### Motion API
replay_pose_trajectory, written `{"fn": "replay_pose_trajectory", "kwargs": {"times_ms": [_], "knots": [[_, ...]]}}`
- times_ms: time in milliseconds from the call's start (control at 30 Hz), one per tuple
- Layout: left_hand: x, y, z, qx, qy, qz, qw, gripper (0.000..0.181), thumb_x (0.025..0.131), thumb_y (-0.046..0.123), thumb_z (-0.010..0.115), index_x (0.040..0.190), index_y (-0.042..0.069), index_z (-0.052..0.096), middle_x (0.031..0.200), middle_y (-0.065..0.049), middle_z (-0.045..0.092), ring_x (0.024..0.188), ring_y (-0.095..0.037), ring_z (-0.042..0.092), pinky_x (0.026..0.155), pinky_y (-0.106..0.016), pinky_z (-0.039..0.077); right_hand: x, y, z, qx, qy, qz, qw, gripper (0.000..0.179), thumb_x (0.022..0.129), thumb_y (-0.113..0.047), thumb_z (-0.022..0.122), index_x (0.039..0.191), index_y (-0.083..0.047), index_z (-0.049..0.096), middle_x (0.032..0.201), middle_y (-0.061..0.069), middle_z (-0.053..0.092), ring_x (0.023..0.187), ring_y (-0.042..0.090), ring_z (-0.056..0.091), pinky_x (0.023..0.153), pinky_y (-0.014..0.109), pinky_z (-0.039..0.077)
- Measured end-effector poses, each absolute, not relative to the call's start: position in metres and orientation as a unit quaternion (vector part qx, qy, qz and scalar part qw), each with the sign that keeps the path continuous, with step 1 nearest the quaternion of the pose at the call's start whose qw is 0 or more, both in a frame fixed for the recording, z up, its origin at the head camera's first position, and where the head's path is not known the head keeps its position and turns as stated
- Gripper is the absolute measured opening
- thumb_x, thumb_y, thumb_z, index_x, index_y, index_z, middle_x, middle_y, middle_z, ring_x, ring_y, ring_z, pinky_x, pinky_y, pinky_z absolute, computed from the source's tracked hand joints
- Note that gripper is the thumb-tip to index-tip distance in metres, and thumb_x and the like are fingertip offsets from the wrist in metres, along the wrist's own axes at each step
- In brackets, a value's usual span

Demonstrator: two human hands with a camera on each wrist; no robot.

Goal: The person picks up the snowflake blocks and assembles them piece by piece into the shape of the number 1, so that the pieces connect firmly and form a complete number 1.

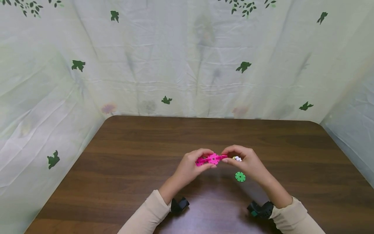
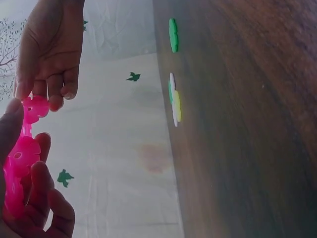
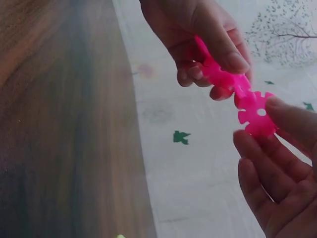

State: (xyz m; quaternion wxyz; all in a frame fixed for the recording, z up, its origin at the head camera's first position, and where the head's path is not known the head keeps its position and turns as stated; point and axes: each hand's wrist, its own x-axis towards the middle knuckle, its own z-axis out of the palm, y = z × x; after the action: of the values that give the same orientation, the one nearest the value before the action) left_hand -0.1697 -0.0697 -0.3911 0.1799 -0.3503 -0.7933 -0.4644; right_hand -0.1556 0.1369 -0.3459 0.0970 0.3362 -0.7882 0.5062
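Observation:
Between the two hands, above the table, is a short chain of pink notched plastic discs, linked edge to edge. My left hand holds the left end of this chain between thumb and fingers. At the other end, my right hand pinches the last pink disc with thumb and fingertips. Below the right hand a green notched disc lies flat on the table. Partly hidden behind the right fingers are some white and yellow discs; the left wrist view shows a white, yellow and green group close together.
The brown wooden table has rounded far corners. Behind it and along both sides hangs a pale curtain printed with green leaf or bird shapes. A black wrist device sits on the left wrist, another device on the right.

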Motion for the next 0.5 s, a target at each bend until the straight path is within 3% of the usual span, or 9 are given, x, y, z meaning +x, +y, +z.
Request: {"fn": "replay_pose_trajectory", "kwargs": {"times_ms": [300,500], "knots": [[-0.1697,-0.0698,-0.39,-0.36,-0.802,-0.442,0.179,0.04,0.068,0.018,0.078,0.103,0.004,0.064,0.094,-0.003,0.064,0.082,-0.01,0.058,0.07,-0.017,0.046,-0.1562,0.1393,-0.346,0.354,-0.781,0.503,0.11,0.017,0.073,0.011,0.066,0.086,-0.001,0.064,0.081,0.006,0.062,0.068,0.013,0.055,0.054,0.024,0.045],[-0.1696,-0.069,-0.3892,-0.375,-0.792,-0.441,0.194,0.043,0.07,0.017,0.078,0.108,0.004,0.061,0.1,-0.002,0.061,0.083,-0.011,0.056,0.07,-0.016,0.045,-0.1563,0.1386,-0.3476,0.331,-0.778,0.528,0.086,0.015,0.075,0.011,0.065,0.086,0.002,0.063,0.08,0.009,0.062,0.066,0.024,0.056,0.053,0.026,0.045]]}}
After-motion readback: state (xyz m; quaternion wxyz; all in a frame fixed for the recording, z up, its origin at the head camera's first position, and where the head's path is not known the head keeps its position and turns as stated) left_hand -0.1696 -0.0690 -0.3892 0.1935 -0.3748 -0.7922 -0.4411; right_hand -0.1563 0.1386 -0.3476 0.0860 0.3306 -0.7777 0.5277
